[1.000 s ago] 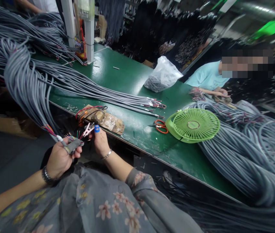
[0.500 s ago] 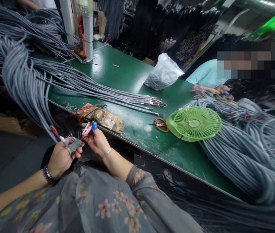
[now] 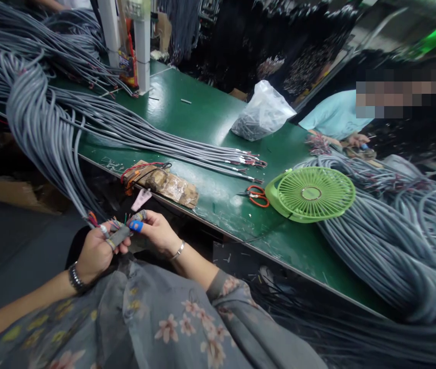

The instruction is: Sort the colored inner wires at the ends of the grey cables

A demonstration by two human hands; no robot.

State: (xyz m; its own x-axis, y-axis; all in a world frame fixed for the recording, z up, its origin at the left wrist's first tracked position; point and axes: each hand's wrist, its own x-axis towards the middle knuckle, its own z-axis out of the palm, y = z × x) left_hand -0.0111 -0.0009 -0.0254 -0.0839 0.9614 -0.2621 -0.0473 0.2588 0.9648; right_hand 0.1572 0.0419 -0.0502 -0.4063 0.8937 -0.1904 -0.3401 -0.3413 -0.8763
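Note:
My left hand (image 3: 97,249) is closed round the end of a grey cable (image 3: 104,230), together with a flat grey piece (image 3: 119,236) that lies across the fingers. Thin coloured wires (image 3: 125,220) fan out of it. From the other side my right hand (image 3: 160,233) pinches at these wires; its thumb wears a blue finger cover (image 3: 136,226) and a forefinger is wrapped in greyish tape. Exactly which wire sits between the fingertips is too small to tell. Just beyond the right hand, a pink clip-like tool (image 3: 141,199) is at the table edge, apart from the fingers.
A taped cardboard-brown block (image 3: 171,188) lies along the edge of the green table (image 3: 202,120). Orange-handled scissors (image 3: 258,196) lie beside a green fan (image 3: 312,193). Grey cable bundles (image 3: 156,138) stretch leftward; more lie right. Behind stands a plastic bag (image 3: 262,110). A co-worker (image 3: 333,115) sits opposite.
My right hand has come away from the pink tool and down to the wires, where its thumb and forefinger now pinch. My left hand keeps hold of the cable.

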